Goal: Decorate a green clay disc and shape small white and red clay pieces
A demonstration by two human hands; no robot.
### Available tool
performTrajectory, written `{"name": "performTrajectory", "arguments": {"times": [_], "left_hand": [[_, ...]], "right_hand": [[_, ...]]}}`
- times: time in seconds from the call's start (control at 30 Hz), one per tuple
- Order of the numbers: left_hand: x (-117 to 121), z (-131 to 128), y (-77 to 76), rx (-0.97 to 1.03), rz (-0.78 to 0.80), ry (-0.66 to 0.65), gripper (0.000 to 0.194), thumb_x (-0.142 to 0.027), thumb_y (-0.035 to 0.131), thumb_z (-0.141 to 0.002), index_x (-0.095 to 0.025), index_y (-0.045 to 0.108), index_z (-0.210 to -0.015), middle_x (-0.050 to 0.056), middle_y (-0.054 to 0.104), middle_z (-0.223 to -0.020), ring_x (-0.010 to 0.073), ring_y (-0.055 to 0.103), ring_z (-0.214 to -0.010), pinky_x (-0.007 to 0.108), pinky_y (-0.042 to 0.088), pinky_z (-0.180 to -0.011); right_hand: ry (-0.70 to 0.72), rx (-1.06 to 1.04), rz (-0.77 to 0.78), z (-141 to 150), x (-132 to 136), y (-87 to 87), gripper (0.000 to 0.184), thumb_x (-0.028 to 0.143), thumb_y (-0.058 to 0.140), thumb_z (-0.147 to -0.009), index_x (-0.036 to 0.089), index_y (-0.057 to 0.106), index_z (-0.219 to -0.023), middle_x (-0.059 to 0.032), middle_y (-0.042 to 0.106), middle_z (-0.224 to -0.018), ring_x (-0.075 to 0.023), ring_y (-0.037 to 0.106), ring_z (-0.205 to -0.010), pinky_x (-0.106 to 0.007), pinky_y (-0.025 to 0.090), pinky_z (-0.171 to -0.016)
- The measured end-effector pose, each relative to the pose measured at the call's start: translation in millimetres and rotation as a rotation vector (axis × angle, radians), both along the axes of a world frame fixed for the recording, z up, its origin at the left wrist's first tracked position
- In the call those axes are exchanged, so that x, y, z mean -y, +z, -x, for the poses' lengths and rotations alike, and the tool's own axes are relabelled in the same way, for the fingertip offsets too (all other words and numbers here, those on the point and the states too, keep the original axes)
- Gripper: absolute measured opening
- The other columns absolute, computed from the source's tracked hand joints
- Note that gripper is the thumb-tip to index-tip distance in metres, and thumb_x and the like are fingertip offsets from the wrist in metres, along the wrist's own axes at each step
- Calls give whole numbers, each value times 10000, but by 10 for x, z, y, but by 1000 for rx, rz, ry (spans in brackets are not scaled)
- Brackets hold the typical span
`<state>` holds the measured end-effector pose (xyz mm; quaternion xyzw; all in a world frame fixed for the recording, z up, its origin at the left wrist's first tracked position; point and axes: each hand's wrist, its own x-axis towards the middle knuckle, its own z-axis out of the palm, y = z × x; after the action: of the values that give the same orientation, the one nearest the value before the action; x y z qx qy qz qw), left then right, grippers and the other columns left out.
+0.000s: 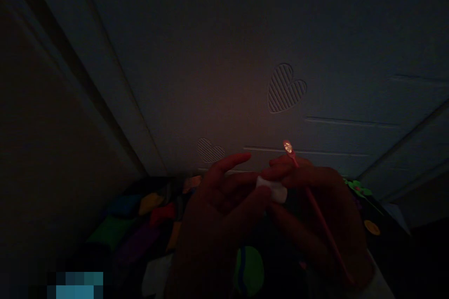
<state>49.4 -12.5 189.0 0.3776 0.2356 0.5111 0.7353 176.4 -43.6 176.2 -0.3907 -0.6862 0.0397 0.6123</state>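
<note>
- tool (320, 215), thin and pinkish red, is slanting across the right hand (334, 196), its glinting tip pointing up and away, its other end reaching toward the wrist.
- the right hand is holding the tool, the dimness hiding exactly how, while its fingertips are touching a white piece (280, 194).
- the left hand (213, 215) is pinching the white piece narrowly, its thumb pressing the near side and its index finger stretching free above.
- the white piece is sitting between the two hands, above the dark surface (277, 261).
- a green rounded thing (255, 271) with a dark blue band is lying below the hands.
- on the left, a blue piece (121, 204), a yellow piece (150, 203), a red piece (163, 214), a green piece (112, 231) and a purple piece (138, 243) are lying close together.
- on the right, a green flower shape (361, 189) is lying near a yellow disc (372, 227).
- a pale panel (210, 65) is standing behind, bearing two striped hearts.
</note>
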Motion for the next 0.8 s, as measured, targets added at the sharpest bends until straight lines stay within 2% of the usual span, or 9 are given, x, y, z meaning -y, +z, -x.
{"name": "performTrajectory", "arguments": {"times": [0.27, 0.43, 0.63, 0.8], "left_hand": [[-15, 11, 22, -44, 22, 23, 298, -121, 747, -683, -224, 644, -944, -14, 740, -747, 126, 708, -692, 145, 539, -599], [-12, 14, -4, -17, 1, 26, 288, -110, 738, -695, -236, 646, -937, -31, 742, -756, 100, 704, -681, 123, 534, -613], [-24, 5, -25, -20, -9, 14, 264, -116, 698, -739, -241, 629, -960, -34, 741, -788, 98, 702, -718, 129, 526, -631], [-43, 28, -15, -103, -17, -8, 290, -185, 734, -733, -248, 627, -995, -27, 744, -818, 112, 707, -767, 131, 530, -653]], "right_hand": [[-44, 77, 1, -38, 4, 3, 378, 59, 687, -726, 288, 569, -1003, 16, 706, -993, -173, 626, -1050, -319, 546, -870], [-16, 48, -10, -44, -6, -7, 390, 59, 700, -719, 287, 558, -1001, 23, 703, -1000, -162, 647, -975, -352, 529, -909], [-5, 22, -14, -44, -2, -25, 389, 23, 689, -715, 269, 566, -991, 29, 690, -990, -134, 634, -980, -285, 527, -883], [9, 18, -9, -51, 4, -4, 387, 33, 695, -710, 277, 565, -982, 26, 686, -989, -145, 644, -966, -307, 524, -898]]}}
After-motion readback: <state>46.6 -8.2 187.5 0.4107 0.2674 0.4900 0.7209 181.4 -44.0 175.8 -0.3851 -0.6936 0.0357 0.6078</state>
